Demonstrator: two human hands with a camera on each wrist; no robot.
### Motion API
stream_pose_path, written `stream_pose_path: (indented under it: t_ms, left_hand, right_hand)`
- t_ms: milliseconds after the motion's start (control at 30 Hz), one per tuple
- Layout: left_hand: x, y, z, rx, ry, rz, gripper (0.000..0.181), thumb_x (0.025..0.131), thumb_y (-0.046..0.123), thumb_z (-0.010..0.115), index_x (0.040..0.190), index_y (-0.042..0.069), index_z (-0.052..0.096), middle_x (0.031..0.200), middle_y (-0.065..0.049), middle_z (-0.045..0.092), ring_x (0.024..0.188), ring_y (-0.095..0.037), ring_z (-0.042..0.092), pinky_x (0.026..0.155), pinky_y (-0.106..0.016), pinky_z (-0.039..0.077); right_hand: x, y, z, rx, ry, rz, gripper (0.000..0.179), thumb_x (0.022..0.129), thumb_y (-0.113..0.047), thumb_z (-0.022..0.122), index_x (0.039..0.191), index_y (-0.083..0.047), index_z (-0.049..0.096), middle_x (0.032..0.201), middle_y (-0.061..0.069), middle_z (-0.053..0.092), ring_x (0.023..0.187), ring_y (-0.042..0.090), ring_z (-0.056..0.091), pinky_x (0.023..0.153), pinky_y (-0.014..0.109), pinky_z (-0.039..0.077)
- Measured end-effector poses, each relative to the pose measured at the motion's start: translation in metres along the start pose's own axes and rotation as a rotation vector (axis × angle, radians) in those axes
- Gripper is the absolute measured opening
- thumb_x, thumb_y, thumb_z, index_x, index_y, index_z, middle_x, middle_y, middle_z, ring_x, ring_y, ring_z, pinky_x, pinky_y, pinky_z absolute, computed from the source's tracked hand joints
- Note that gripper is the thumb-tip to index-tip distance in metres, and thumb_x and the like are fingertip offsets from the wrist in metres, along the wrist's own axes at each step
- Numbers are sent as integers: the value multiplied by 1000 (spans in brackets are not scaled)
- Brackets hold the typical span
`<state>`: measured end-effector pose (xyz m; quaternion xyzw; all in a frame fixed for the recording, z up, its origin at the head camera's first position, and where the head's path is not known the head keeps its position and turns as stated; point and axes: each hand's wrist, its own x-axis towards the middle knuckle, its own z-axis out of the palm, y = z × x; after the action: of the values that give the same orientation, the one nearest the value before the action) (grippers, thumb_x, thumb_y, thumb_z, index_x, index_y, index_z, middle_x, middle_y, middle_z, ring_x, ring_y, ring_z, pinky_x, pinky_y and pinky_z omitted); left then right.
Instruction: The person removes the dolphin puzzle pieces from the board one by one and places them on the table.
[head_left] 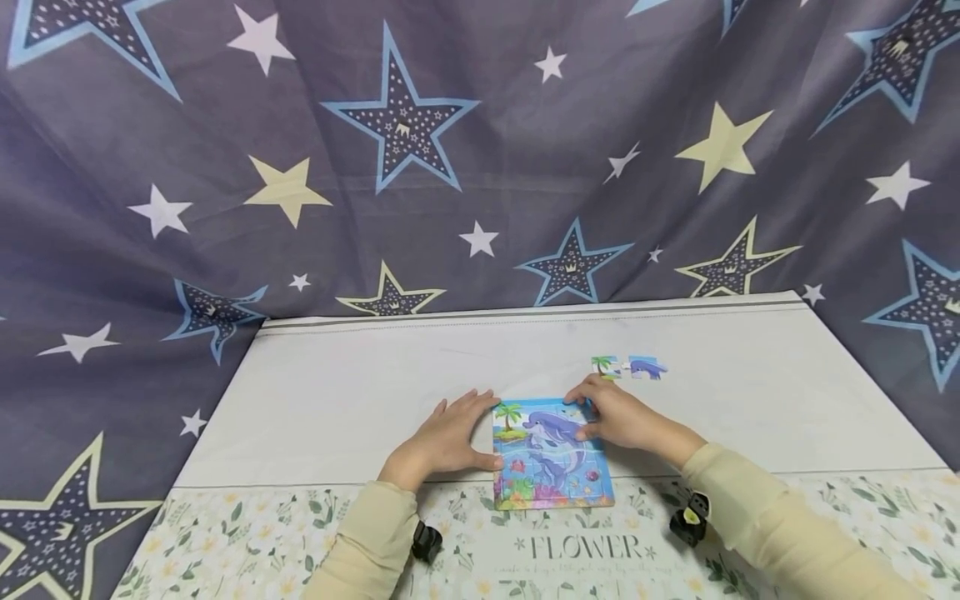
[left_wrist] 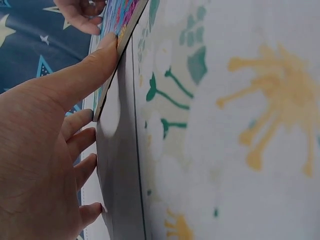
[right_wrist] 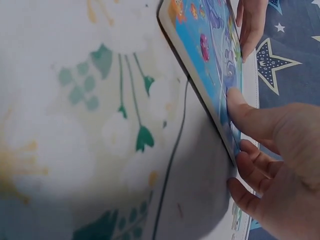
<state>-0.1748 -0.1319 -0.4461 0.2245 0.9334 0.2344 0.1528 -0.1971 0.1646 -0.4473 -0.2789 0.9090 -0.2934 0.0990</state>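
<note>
A jigsaw puzzle (head_left: 553, 467) in a flat tray, with dolphins, a palm tree and sea life on it, lies in front of the person. At its left edge, the left hand (head_left: 447, 437) rests its thumb on the border, fingers extended toward the far left corner. The right hand (head_left: 626, 417) holds the far right corner, thumb on the picture and fingers bent at the far edge. In the right wrist view, the thumb (right_wrist: 245, 111) presses on the puzzle's face. Two loose pieces lie beyond the right hand: a palm tree piece (head_left: 604, 366) and a dolphin piece (head_left: 647, 367).
The table has a white cover (head_left: 360, 367) with a floral front part (head_left: 262, 542) lettered FLOWER. A dark curtain (head_left: 480, 167) with stars hangs behind and at both sides. Black wrist devices (head_left: 427, 542) are on both sleeves.
</note>
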Motion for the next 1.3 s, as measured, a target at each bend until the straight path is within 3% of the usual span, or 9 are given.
stream_pose_path:
  t_ms: [267,500,900,1133,1300]
  left_hand:
    - [3,3,-1,-3,-11,-25,96,76,47,83,153,13,37,161,-7,28,150,-28,19,119,-58,8]
    - [2,4,-2,-13,-11,-38,96,75,45,84,153,13,37,161,-7,29,150,-27,19,119,-58,7]
    - [2,4,-1,7,-4,-32,95,76,46,83,153,15,37,161,-6,29,149,-27,20,119,-58,8]
    - [2,3,-1,18,-1,-29,95,75,47,83,153,15,38,160,-7,30,149,-27,20,119,-58,9]
    - [3,2,-1,17,3,-30,95,75,48,83,153,16,38,160,-5,30,149,-27,20,119,-58,8]
  right_hand:
    - [4,-2,1,47,-30,93,49,80,-13,81,124,-3,62,107,6,51,87,18,46,75,36,46]
    - [6,-4,2,38,-29,112,47,79,-12,82,120,-4,62,104,6,50,88,19,48,77,38,48]
    - [4,-9,-3,24,-40,43,42,81,-11,81,114,-8,55,103,8,49,81,18,47,70,35,45]
    - [7,-1,-7,128,10,-15,36,82,-1,79,110,-1,57,90,7,51,69,14,45,65,30,42]
    - [8,5,-13,202,1,-38,24,87,-1,73,108,-2,61,86,4,53,68,13,45,61,27,42]
